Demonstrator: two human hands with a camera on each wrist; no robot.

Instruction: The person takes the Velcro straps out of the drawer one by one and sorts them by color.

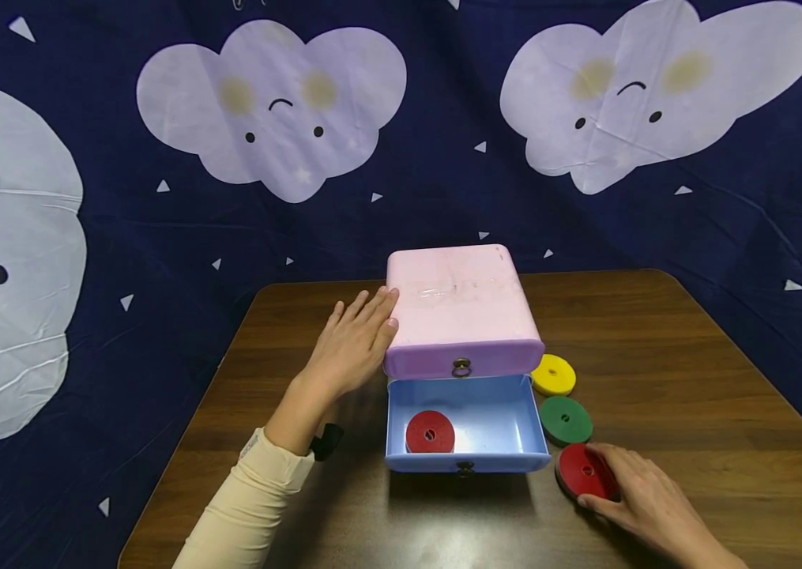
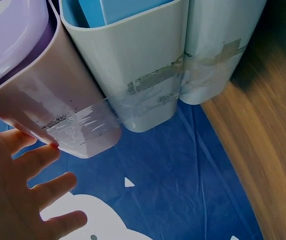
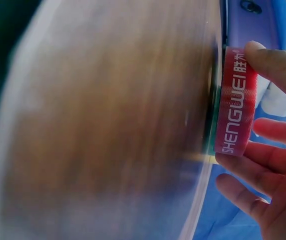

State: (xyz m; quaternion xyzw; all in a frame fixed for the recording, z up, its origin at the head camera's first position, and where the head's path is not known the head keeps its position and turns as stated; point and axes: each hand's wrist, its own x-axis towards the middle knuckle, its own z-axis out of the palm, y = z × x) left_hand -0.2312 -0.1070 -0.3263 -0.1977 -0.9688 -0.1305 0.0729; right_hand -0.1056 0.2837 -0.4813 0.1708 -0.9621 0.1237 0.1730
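My left hand (image 1: 352, 340) rests with fingers spread against the left side of a small drawer unit (image 1: 461, 296) with a pink top. Its lower blue drawer (image 1: 507, 411) is pulled out, and a red roll of strap tape (image 1: 418, 439) lies flat inside at the left. To the right of the drawer, my right hand (image 1: 645, 494) pinches another red roll of strap tape (image 3: 237, 105) by its rim, between thumb and fingers. White "SHENGWEI" lettering runs along that roll's edge in the right wrist view. Beyond it lie a green roll (image 1: 574, 423) and a yellow roll (image 1: 555, 378).
The purple upper drawer (image 1: 436, 360) is closed and has a small ring pull. Clear tape (image 2: 90, 122) joins the unit's tiers on the side. Everything stands on a brown wooden table (image 1: 657, 363), with a dark blue cloud-printed cloth (image 1: 443, 205) hanging behind.
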